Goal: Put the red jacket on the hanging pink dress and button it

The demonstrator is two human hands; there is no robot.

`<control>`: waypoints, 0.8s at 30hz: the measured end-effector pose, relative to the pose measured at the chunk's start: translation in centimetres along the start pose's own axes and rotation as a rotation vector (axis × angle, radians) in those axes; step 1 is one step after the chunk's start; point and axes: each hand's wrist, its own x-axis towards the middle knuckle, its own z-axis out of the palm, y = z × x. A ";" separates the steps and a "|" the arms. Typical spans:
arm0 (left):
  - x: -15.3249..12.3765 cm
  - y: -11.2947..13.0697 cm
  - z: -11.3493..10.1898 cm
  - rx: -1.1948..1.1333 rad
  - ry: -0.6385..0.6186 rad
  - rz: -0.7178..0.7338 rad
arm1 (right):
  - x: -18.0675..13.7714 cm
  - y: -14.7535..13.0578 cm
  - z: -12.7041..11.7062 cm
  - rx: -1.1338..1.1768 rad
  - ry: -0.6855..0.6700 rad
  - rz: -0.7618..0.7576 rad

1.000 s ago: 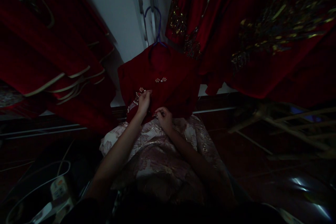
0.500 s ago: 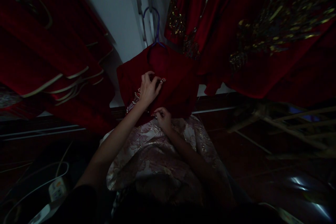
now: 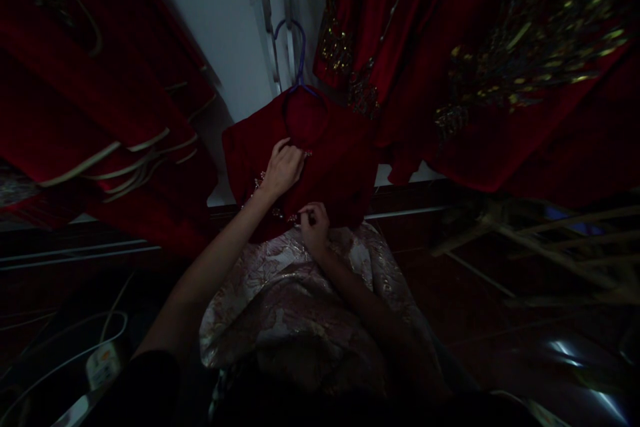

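Note:
A dark red top [image 3: 345, 160] hangs in front of me on a purple hanger [image 3: 301, 57]. Beaded trim [image 3: 278, 213] with small pale beads lies on its front, partly behind my left arm. My left hand [image 3: 284, 170] is closed at the chest of the top, fingertips on the upper end of the trim, just below the neckline. Lower down, near the hem, my right hand [image 3: 315, 225] pinches the trim's lower end between thumb and fingers. A shiny floral cloth [image 3: 280, 287] covers my lap beneath both forearms.
Red garments with gold edging [image 3: 120, 127] hang at the left. Red clothes with gold sequins [image 3: 540, 47] hang at the right. Wooden bars [image 3: 560, 247] stand low on the right. A power strip [image 3: 103, 363] with a white cable sits at lower left.
My left hand has turned slightly, its fingers folded closer over the trim. My right hand has shifted a little to the right, still pinching near the hem.

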 end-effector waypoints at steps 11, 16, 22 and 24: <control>-0.3 -0.4 -0.9 0.011 0.183 -0.183 | 11.2 -6.9 2.7 0.150 -0.138 -0.332; -1.5 -0.7 -2.2 0.154 0.344 -0.351 | 13.0 -6.3 4.3 -0.103 -0.027 -0.082; -2.6 -4.4 -6.3 0.330 0.356 -0.621 | 15.5 -6.3 -1.5 -0.500 0.061 -0.084; -2.2 -6.4 -7.8 0.294 0.344 -0.665 | 17.1 -6.2 -3.2 -0.601 0.066 -0.126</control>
